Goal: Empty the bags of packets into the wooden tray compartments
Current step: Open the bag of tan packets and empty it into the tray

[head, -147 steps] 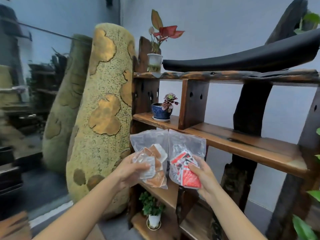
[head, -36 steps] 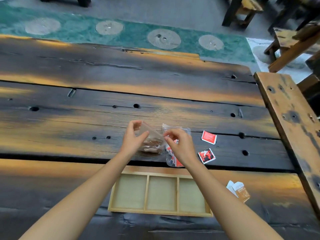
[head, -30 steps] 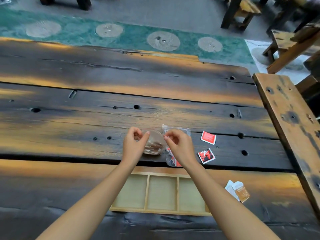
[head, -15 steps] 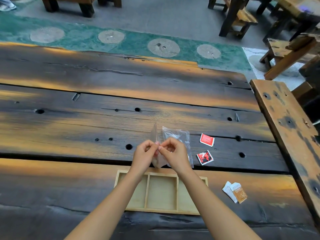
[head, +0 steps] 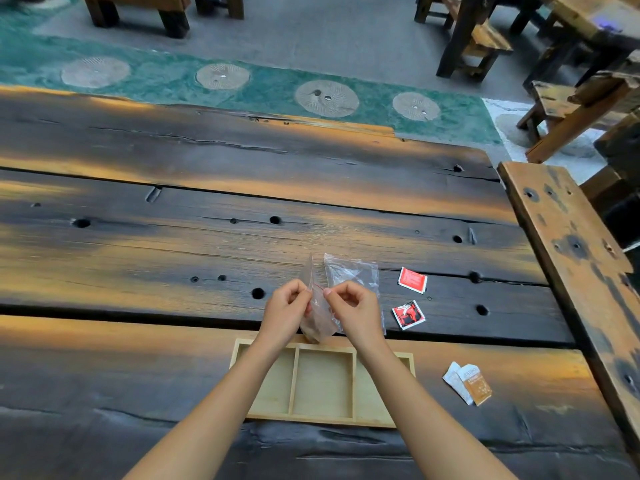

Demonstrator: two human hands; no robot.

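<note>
Held bag: a clear plastic bag (head: 317, 317) with brownish packets at its bottom is held upright at the centre of the frame, just above the far rim of the tray; its top strip is pinched from both sides.
Left hand: the left hand (head: 285, 311) is clenched on the left side of the bag's opening, fingers curled.
Right hand: the right hand (head: 353, 308) is clenched on the right side of the same opening.
Second bag: another clear bag (head: 353, 271) is laid on the table just behind the right hand; its contents are mostly hidden.
Wooden tray: a pale tray (head: 323, 419) with three compartments is set at lower centre, partly covered by the forearms; the visible parts of the compartments hold nothing.
Loose packets: two red packets (head: 412, 279) (head: 408, 315) are seen right of centre; a white and an orange packet (head: 467, 383) are seen at lower right, overlapping.
Table: a dark, scorched plank table (head: 207, 244) bears everything.
</note>
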